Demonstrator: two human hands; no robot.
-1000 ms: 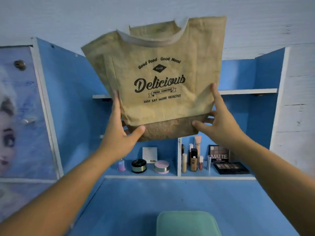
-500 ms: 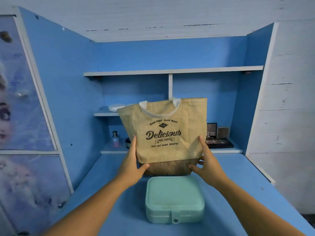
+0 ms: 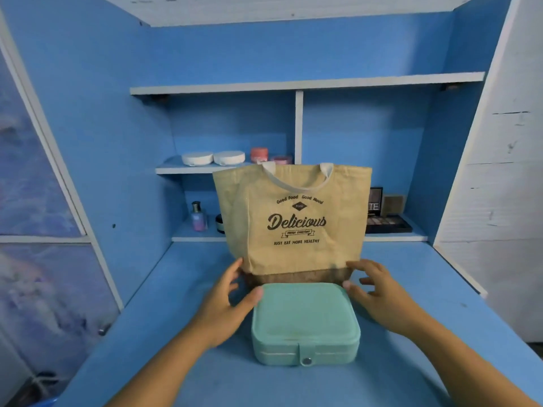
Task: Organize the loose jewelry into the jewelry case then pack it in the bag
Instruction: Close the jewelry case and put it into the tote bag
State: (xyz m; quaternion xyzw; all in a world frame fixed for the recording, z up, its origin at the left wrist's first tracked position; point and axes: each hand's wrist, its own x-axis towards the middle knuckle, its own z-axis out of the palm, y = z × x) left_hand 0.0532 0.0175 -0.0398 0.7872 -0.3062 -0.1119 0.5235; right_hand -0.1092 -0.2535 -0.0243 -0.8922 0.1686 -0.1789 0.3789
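Blue desk (image 3: 411, 289) with a blue shelved hutch (image 3: 308, 83) at 12 o'clock, white plank wall (image 3: 505, 171) at 3, pictured panel (image 3: 35, 201) at 9. At desk centre, mint case (image 3: 305, 321), lid down, snap facing 6. Just beyond at 12, bag (image 3: 293, 218) upright. Left hand (image 3: 223, 304) at the case's 10, fingers loosely spread, thumb by its corner. Right hand (image 3: 379, 298) at 2, spread, gripping nothing. On shelves: bottle (image 3: 198, 217), jars (image 3: 213, 158), palette (image 3: 388, 224).
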